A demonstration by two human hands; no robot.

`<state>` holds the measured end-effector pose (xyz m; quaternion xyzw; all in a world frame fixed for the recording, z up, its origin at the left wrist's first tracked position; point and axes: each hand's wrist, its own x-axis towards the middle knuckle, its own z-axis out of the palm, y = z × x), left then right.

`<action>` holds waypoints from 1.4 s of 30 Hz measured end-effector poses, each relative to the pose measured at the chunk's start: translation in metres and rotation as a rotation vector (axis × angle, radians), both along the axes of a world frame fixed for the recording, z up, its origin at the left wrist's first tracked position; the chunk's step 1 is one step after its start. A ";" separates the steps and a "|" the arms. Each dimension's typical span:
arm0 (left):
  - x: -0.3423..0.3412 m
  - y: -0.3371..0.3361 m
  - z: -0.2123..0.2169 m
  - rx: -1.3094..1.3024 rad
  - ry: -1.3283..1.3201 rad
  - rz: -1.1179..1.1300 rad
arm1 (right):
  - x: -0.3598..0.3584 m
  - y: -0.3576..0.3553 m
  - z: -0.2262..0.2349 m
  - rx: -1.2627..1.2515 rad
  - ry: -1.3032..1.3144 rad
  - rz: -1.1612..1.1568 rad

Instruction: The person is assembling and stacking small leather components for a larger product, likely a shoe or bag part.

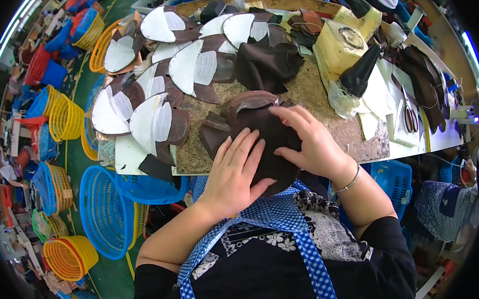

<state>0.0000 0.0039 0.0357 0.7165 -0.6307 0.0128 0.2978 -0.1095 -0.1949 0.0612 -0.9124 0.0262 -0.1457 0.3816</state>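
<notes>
A dark brown leather piece (271, 130) lies at the near edge of the worn work board (197, 131), right in front of me. My left hand (230, 173) rests flat on it, fingers stretched out toward the far side. On its right part lies my right hand (315, 145), thumb and forefinger spread apart, the forefinger reaching the piece's far edge. Just beyond, a curved brown leather part (247, 100) with a paler edge is partly covered. Small dark leather scraps (214, 127) stick out at the left. Another crumpled dark leather piece (268, 64) sits farther back.
White-lined leather shoe parts (184, 71) cover the board's left and back. At the right stand a yellowish block (340, 44), a black cone-shaped tool (360, 72) and scissors (409, 112). Blue baskets (106, 213) stand below the table's left side; a blue crate (392, 182) stands right.
</notes>
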 end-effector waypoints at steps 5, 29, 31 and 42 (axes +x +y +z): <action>0.000 0.004 0.001 0.141 -0.077 -0.054 | -0.016 -0.052 -0.027 -0.242 0.023 -0.592; 0.041 0.040 -0.016 0.027 0.149 0.178 | 0.010 0.048 0.001 -0.694 0.016 0.421; 0.074 0.051 -0.026 -0.046 0.191 0.219 | 0.002 0.053 -0.009 -0.560 0.073 0.423; 0.125 0.057 -0.033 -0.449 0.382 0.892 | 0.002 0.014 0.013 0.004 -0.375 0.039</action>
